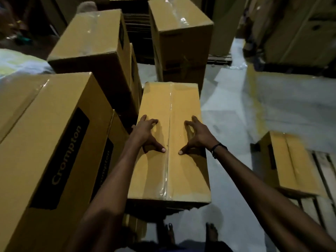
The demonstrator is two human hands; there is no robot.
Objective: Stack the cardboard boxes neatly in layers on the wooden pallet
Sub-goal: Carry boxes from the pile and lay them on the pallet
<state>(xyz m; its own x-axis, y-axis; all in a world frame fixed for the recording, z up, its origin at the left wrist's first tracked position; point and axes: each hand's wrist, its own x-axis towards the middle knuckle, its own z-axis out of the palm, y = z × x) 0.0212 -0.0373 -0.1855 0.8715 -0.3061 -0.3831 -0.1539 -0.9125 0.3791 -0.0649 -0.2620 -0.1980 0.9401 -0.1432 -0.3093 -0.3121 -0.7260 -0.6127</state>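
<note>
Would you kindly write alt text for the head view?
Both hands, left and right, rest spread on the taped top of a cardboard box. Taller boxes stand to its left; another box sits on a wooden pallet at right.

I am looking at a warehouse or goods storeroom. Sealed cardboard boxes (169, 140) stand in stacks across a pale concrete floor (227, 113), several printed with a "Crompton" brand label (66, 155). A slatted wooden pallet (325, 171) lies at the right edge, one box on it. More stacked cartons (298, 30) line the dim background.
</note>
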